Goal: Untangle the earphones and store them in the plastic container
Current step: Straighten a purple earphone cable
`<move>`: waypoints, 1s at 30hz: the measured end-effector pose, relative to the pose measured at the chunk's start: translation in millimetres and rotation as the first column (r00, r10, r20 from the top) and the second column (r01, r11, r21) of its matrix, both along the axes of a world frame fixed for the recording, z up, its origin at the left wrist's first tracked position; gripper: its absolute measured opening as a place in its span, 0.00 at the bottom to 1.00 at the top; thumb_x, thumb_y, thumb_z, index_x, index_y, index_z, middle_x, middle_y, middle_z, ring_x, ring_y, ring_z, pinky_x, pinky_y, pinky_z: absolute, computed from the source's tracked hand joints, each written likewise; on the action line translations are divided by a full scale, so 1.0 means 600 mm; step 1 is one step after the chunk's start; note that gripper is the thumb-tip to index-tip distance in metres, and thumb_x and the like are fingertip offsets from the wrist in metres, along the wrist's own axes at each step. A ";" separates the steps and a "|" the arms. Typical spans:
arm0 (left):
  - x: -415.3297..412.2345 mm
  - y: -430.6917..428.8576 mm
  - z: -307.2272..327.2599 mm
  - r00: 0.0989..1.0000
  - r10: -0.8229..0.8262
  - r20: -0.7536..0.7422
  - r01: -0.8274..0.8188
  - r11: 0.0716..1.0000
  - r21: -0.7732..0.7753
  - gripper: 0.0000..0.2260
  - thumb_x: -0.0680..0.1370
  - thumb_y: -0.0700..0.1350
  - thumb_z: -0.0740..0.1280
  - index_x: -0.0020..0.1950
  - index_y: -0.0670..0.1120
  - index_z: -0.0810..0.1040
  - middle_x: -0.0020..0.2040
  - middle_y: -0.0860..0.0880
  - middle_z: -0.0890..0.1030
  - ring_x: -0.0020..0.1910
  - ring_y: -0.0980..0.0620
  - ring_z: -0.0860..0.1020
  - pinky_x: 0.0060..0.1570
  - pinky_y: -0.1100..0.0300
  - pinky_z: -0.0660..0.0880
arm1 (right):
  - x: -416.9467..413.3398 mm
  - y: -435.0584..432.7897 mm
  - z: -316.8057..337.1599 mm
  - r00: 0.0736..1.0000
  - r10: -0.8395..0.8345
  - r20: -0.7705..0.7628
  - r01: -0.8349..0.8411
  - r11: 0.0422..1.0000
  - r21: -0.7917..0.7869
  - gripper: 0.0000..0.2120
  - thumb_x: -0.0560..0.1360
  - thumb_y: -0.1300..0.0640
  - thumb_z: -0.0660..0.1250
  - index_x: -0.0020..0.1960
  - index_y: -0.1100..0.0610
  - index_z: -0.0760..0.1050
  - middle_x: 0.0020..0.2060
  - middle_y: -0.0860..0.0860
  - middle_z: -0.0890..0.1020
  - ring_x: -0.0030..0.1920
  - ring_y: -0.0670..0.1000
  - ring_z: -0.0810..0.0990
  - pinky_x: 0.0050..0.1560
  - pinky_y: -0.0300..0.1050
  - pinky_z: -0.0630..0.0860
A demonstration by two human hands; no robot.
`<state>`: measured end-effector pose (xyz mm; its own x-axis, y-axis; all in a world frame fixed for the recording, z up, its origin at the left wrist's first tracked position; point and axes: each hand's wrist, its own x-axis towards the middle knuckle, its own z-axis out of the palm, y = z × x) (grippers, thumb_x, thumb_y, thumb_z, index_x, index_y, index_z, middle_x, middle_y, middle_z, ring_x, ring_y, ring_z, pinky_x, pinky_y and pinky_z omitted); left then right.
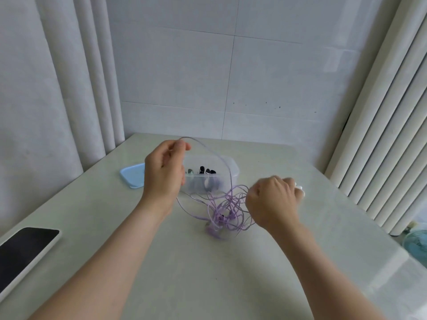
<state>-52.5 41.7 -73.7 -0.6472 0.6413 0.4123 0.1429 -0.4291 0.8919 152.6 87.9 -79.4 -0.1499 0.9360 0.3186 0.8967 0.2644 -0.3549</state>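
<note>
A tangle of purple earphones (pixel 225 212) lies on the pale table (pixel 184 273), just in front of the clear plastic container (pixel 231 172). The container holds a few dark and grey earpieces. My left hand (pixel 165 172) is raised in front of the container's left end and pinches one strand of the purple cable, which arcs up over the container and down into the tangle. My right hand (pixel 273 202) is closed on cable at the right side of the tangle, with something small and white at its fingertips.
A light blue lid (pixel 132 176) lies left of the container, partly behind my left hand. A dark phone in a white case (pixel 25 252) rests at the table's left edge. Curtains hang left and right, with a tiled wall behind. A teal fan shows at far right.
</note>
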 end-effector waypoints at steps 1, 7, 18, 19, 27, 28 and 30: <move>0.006 -0.002 0.001 0.998 -0.046 -0.052 0.046 0.999 0.003 0.10 0.85 0.47 0.65 0.48 0.45 0.83 0.33 0.51 0.71 0.29 0.49 0.66 0.32 0.54 0.65 | 0.000 0.000 -0.002 0.988 0.137 -0.072 -0.132 0.988 0.075 0.15 0.73 0.57 0.58 0.52 0.54 0.82 0.54 0.51 0.81 0.63 0.58 0.72 0.61 0.49 0.64; 0.022 -0.009 0.013 0.985 -0.147 -0.094 0.151 0.988 0.040 0.12 0.86 0.48 0.66 0.49 0.43 0.83 0.35 0.48 0.74 0.29 0.48 0.68 0.31 0.56 0.66 | -0.017 -0.007 -0.011 0.781 0.559 -0.280 -0.547 0.828 0.127 0.11 0.81 0.54 0.66 0.59 0.46 0.84 0.58 0.40 0.81 0.60 0.45 0.76 0.60 0.39 0.69; 0.052 -0.027 -0.001 0.792 -0.365 -0.490 0.171 0.902 -0.396 0.12 0.70 0.55 0.83 0.50 0.59 0.86 0.37 0.64 0.80 0.29 0.63 0.73 0.34 0.71 0.66 | -0.015 -0.006 0.015 0.526 0.525 -0.669 -0.389 0.848 0.360 0.12 0.88 0.56 0.59 0.54 0.55 0.81 0.38 0.49 0.87 0.37 0.52 0.86 0.42 0.54 0.82; 0.052 -0.024 -0.007 0.765 -0.318 -0.561 0.097 0.917 -0.387 0.11 0.69 0.58 0.82 0.49 0.61 0.86 0.41 0.62 0.80 0.30 0.63 0.72 0.34 0.68 0.66 | -0.014 -0.007 0.015 0.539 0.529 -0.655 -0.362 0.848 0.386 0.13 0.88 0.55 0.58 0.54 0.55 0.80 0.37 0.49 0.87 0.36 0.51 0.86 0.40 0.52 0.80; 0.028 -0.011 -0.029 0.669 -0.087 -0.738 -0.272 0.895 -0.352 0.15 0.70 0.41 0.76 0.53 0.57 0.84 0.52 0.55 0.68 0.43 0.55 0.76 0.45 0.52 0.78 | 0.006 -0.011 0.035 0.462 0.463 -0.757 -0.016 0.857 0.515 0.12 0.89 0.51 0.56 0.55 0.51 0.77 0.30 0.52 0.79 0.32 0.55 0.80 0.36 0.57 0.78; 0.025 -0.009 -0.030 0.653 -0.048 -0.756 -0.324 0.884 -0.336 0.18 0.70 0.38 0.76 0.54 0.56 0.84 0.53 0.54 0.67 0.41 0.53 0.75 0.43 0.54 0.76 | 0.006 -0.011 0.035 0.444 0.461 -0.768 -0.003 0.858 0.514 0.12 0.88 0.50 0.57 0.55 0.51 0.78 0.30 0.52 0.78 0.31 0.56 0.79 0.34 0.57 0.78; 0.020 -0.006 -0.032 0.595 0.024 -0.804 -0.416 0.864 -0.282 0.20 0.69 0.33 0.75 0.55 0.54 0.83 0.53 0.53 0.66 0.40 0.50 0.73 0.41 0.55 0.71 | 0.005 -0.006 0.035 0.420 0.475 -0.773 -0.011 0.855 0.518 0.12 0.88 0.47 0.58 0.57 0.48 0.80 0.33 0.48 0.73 0.30 0.55 0.72 0.32 0.57 0.75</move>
<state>-40.5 38.0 -93.2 -0.3685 0.7457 0.5552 0.8770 0.0807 0.4737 155.5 84.3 -58.4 0.2156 0.6625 0.7174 0.0518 0.7259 -0.6859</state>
